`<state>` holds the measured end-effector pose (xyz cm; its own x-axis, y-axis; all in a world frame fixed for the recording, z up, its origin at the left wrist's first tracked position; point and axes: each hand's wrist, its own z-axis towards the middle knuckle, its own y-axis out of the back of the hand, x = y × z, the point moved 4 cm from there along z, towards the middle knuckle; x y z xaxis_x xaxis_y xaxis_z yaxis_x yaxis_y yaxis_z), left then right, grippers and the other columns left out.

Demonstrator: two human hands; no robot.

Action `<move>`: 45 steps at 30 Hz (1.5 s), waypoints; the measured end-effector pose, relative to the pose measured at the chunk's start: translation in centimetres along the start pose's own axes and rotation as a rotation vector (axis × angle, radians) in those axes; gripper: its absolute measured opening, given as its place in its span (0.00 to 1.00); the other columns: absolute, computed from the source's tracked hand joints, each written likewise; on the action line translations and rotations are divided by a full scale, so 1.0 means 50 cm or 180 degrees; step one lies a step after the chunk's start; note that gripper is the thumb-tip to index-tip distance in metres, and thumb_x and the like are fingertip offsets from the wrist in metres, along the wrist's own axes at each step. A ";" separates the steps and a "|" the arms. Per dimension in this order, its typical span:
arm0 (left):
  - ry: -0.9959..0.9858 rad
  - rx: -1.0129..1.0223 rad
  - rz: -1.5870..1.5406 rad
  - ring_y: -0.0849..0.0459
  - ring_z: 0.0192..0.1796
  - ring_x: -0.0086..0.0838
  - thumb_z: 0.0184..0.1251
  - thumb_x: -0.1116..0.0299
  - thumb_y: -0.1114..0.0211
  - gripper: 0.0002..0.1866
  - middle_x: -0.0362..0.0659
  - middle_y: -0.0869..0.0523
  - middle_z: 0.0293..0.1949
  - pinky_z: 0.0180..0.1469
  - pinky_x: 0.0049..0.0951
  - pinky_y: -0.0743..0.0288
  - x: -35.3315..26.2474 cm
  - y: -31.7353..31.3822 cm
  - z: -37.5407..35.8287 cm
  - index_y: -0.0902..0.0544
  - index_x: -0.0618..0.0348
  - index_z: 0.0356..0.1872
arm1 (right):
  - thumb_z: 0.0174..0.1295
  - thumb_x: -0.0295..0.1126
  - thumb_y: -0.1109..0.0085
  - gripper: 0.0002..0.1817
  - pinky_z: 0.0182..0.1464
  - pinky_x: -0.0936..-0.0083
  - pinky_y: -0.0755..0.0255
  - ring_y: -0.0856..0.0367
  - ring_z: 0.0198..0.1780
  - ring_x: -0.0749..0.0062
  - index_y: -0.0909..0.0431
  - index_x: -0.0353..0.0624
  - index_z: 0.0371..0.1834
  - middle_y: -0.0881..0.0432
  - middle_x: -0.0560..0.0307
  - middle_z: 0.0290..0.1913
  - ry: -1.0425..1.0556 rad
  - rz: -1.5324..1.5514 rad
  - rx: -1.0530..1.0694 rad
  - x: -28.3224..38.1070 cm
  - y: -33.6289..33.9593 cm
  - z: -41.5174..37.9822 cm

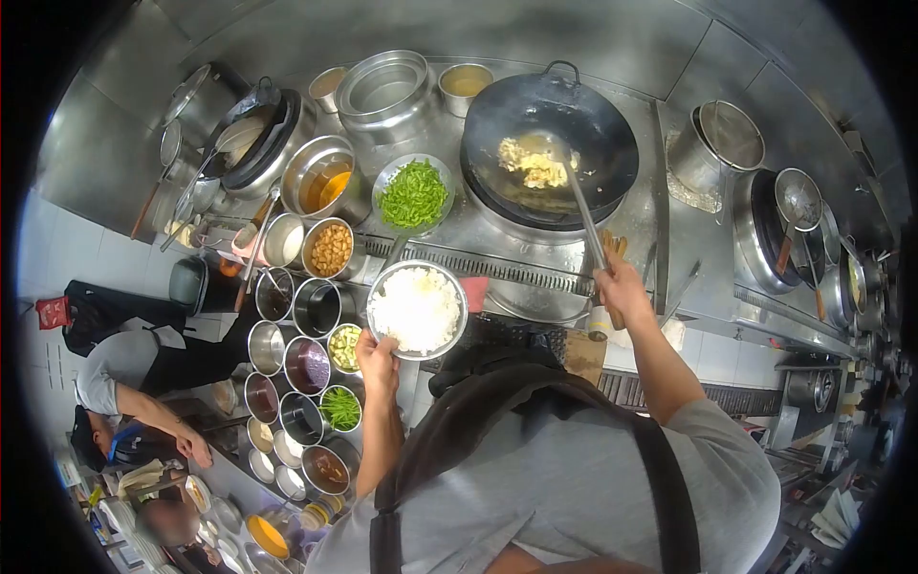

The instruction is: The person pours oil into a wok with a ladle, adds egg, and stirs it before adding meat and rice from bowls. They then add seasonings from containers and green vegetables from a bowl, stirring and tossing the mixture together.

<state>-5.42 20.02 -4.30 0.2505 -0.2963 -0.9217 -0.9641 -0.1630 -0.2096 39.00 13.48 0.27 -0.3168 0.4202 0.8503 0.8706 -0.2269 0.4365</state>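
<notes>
My left hand [379,364] grips the rim of a metal bowl [463,325] heaped with white rice [415,308], held in front of the stove's edge. My right hand [622,290] is closed round the handle of a long metal ladle [585,212]. The ladle's far end reaches into a black wok [612,124] on the burner, touching or close to yellow scrambled egg [535,163]; its tip is partly hidden there. Left of the wok stands a bowl of chopped greens [413,195].
Several metal containers [308,365] of ingredients stand at the left, beside a pot with orange liquid [325,180]. A lidless large pot [382,91] sits at the back. More woks and strainers [798,199] are on the right. Another person's hand [194,449] is at the lower left.
</notes>
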 end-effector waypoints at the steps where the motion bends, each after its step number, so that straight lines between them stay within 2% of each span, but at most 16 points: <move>1: 0.0021 -0.0017 0.0020 0.31 0.14 0.18 0.47 0.85 0.46 0.13 0.40 0.19 0.26 0.11 0.17 0.44 -0.001 -0.001 -0.002 0.23 0.62 0.36 | 0.60 0.31 0.44 0.31 0.21 0.72 0.30 0.25 0.15 0.73 0.38 0.38 0.68 0.22 0.53 0.22 -0.0022 -0.0139 -0.0140 0.008 0.014 0.002; 2: 0.0011 0.0008 0.0033 0.31 0.14 0.18 0.47 0.85 0.46 0.13 0.40 0.19 0.26 0.10 0.17 0.45 -0.003 -0.003 -0.003 0.23 0.62 0.36 | 0.60 0.32 0.45 0.30 0.29 0.67 0.25 0.20 0.21 0.62 0.37 0.40 0.68 0.19 0.46 0.26 -0.0023 -0.0577 -0.0208 0.008 0.028 0.001; 8: 0.0112 -0.0023 0.0031 0.32 0.13 0.17 0.47 0.85 0.46 0.12 0.39 0.19 0.25 0.09 0.16 0.46 0.013 -0.018 0.013 0.24 0.61 0.35 | 0.59 0.33 0.45 0.30 0.45 0.58 0.26 0.19 0.39 0.41 0.36 0.40 0.67 0.18 0.36 0.33 0.0536 -0.1646 -0.0574 -0.050 0.048 0.066; 11: 0.0100 -0.0011 0.0014 0.32 0.14 0.16 0.47 0.85 0.46 0.12 0.39 0.19 0.25 0.10 0.16 0.45 -0.012 -0.039 0.007 0.24 0.61 0.35 | 0.59 0.33 0.45 0.31 0.42 0.59 0.25 0.18 0.35 0.45 0.37 0.40 0.67 0.18 0.36 0.34 0.0442 -0.1119 -0.0688 -0.032 0.070 0.076; 15: 0.0000 0.0034 -0.0019 0.32 0.14 0.16 0.48 0.85 0.46 0.13 0.39 0.19 0.26 0.10 0.17 0.46 -0.004 -0.048 0.009 0.25 0.60 0.36 | 0.60 0.32 0.46 0.30 0.27 0.65 0.25 0.19 0.23 0.62 0.37 0.36 0.67 0.19 0.42 0.29 0.0033 -0.0769 -0.0768 -0.023 0.047 0.061; 16: 0.0009 0.0029 -0.0015 0.32 0.14 0.16 0.48 0.85 0.46 0.13 0.39 0.19 0.26 0.10 0.17 0.46 -0.002 -0.052 0.008 0.25 0.60 0.36 | 0.60 0.30 0.46 0.26 0.20 0.70 0.29 0.23 0.19 0.70 0.33 0.36 0.63 0.22 0.52 0.24 -0.0227 0.0445 -0.0445 -0.063 0.023 0.088; 17: 0.0057 0.0011 0.0044 0.32 0.14 0.16 0.48 0.85 0.46 0.13 0.39 0.19 0.27 0.10 0.17 0.46 -0.001 -0.058 0.010 0.25 0.60 0.36 | 0.60 0.30 0.46 0.26 0.20 0.70 0.29 0.23 0.19 0.70 0.33 0.36 0.63 0.22 0.52 0.24 -0.0233 0.0454 -0.0441 -0.050 0.022 0.102; 19: 0.0094 -0.0039 0.0124 0.32 0.14 0.16 0.48 0.85 0.46 0.13 0.39 0.19 0.27 0.10 0.17 0.46 0.005 -0.062 0.014 0.25 0.60 0.36 | 0.62 0.29 0.45 0.25 0.16 0.78 0.34 0.28 0.18 0.77 0.34 0.36 0.62 0.28 0.61 0.23 -0.0218 0.1760 0.0182 -0.011 -0.007 0.126; 21: 0.0029 0.0033 0.0062 0.31 0.15 0.16 0.48 0.84 0.45 0.13 0.39 0.19 0.27 0.11 0.16 0.45 0.016 -0.057 0.020 0.24 0.60 0.37 | 0.61 0.29 0.45 0.28 0.16 0.78 0.34 0.30 0.16 0.77 0.36 0.37 0.65 0.28 0.61 0.23 -0.0406 0.1926 0.0211 0.035 0.000 0.084; 25: 0.0055 0.0019 0.0099 0.31 0.16 0.17 0.47 0.84 0.45 0.14 0.39 0.19 0.27 0.11 0.16 0.44 0.011 -0.067 0.004 0.24 0.61 0.37 | 0.61 0.28 0.45 0.32 0.16 0.79 0.33 0.30 0.15 0.76 0.40 0.40 0.70 0.28 0.61 0.23 -0.0289 0.1704 0.0589 -0.005 0.014 -0.002; 27: 0.0067 -0.0046 0.0106 0.31 0.15 0.17 0.47 0.84 0.45 0.14 0.40 0.19 0.27 0.11 0.16 0.44 0.020 -0.067 0.004 0.24 0.61 0.37 | 0.62 0.27 0.46 0.29 0.15 0.77 0.34 0.29 0.15 0.76 0.36 0.47 0.69 0.26 0.61 0.24 -0.0364 0.1124 0.0472 -0.051 0.023 -0.004; 32: 0.0054 -0.0110 0.0131 0.31 0.15 0.17 0.46 0.83 0.45 0.12 0.39 0.20 0.26 0.11 0.16 0.44 0.018 -0.071 0.007 0.25 0.61 0.35 | 0.59 0.30 0.47 0.32 0.24 0.69 0.28 0.24 0.18 0.70 0.38 0.43 0.70 0.21 0.49 0.24 -0.0097 -0.0415 -0.0263 -0.022 0.078 0.019; 36: 0.0060 -0.0055 0.0296 0.31 0.14 0.17 0.47 0.84 0.45 0.10 0.40 0.20 0.25 0.11 0.17 0.43 -0.012 -0.119 0.031 0.25 0.62 0.33 | 0.60 0.31 0.47 0.31 0.29 0.68 0.27 0.21 0.21 0.68 0.38 0.47 0.70 0.20 0.48 0.26 0.0413 -0.0681 -0.0047 -0.061 0.036 0.099; 39: -0.0073 -0.0014 0.0252 0.31 0.14 0.19 0.47 0.85 0.45 0.10 0.42 0.20 0.25 0.11 0.19 0.44 -0.038 -0.153 0.063 0.26 0.63 0.32 | 0.60 0.32 0.46 0.31 0.29 0.67 0.27 0.21 0.22 0.67 0.38 0.51 0.70 0.20 0.47 0.27 -0.0008 -0.0234 0.0498 0.011 0.054 0.045; 43: -0.0218 0.0064 0.0381 0.31 0.15 0.19 0.48 0.84 0.45 0.10 0.41 0.20 0.25 0.11 0.18 0.44 -0.080 -0.204 0.101 0.25 0.64 0.33 | 0.60 0.33 0.45 0.31 0.33 0.66 0.26 0.19 0.26 0.61 0.38 0.52 0.70 0.19 0.44 0.29 -0.0187 -0.0404 0.0531 -0.061 0.082 0.000; 45: -0.0248 0.0048 0.0402 0.33 0.13 0.18 0.48 0.84 0.44 0.07 0.40 0.23 0.22 0.11 0.19 0.44 -0.111 -0.244 0.123 0.26 0.62 0.29 | 0.61 0.34 0.45 0.32 0.38 0.63 0.26 0.18 0.31 0.53 0.39 0.53 0.70 0.19 0.42 0.30 -0.0024 -0.1045 0.0086 -0.076 0.111 0.009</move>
<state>4.40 29.42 1.36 0.1201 -0.2396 -0.9634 -0.9889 -0.1148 -0.0947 45.22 11.03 -0.69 -0.5795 0.4735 0.6634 0.7322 -0.0549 0.6788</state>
